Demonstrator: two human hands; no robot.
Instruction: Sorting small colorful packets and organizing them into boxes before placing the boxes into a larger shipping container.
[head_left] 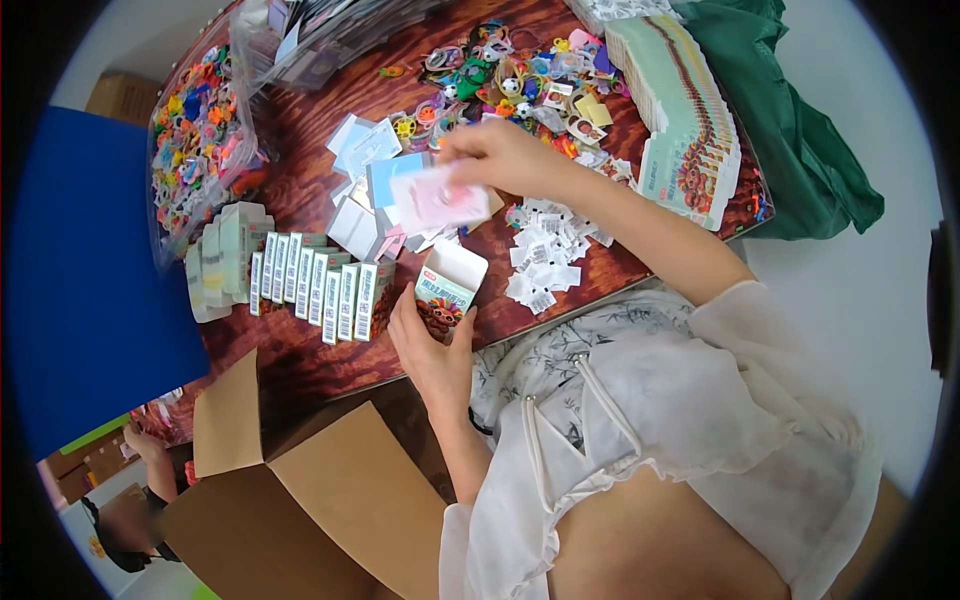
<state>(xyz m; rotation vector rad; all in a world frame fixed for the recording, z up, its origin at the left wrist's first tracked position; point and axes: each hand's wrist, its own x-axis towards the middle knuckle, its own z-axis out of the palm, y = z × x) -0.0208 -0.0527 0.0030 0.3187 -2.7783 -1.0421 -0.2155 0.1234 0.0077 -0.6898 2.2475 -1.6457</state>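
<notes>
My left hand (pixel 432 345) grips a small printed carton (pixel 446 297) at the table's near edge. The carton's top is open and its white flap stands up. Above it and slightly to the right, my right hand (pixel 505 155) pinches a pink-and-white card (pixel 428 203), blurred by motion. The card is apart from the carton. Beneath and behind the card lies a loose pile of blue, white and pink cards (pixel 355 228). To the left of my left hand, several filled-looking cartons (pixel 372 300) stand in staggered rows.
Colourful small trinkets (pixel 500 75) are heaped at the far side, and a clear bag (pixel 200 150) holds more. White paper tags (pixel 545 250) lie right of the carton. Flat cartons (pixel 690 150) are stacked at right. An open cardboard box (pixel 350 490) stands below the table edge. Another person's arm (pixel 150 455) shows at lower left.
</notes>
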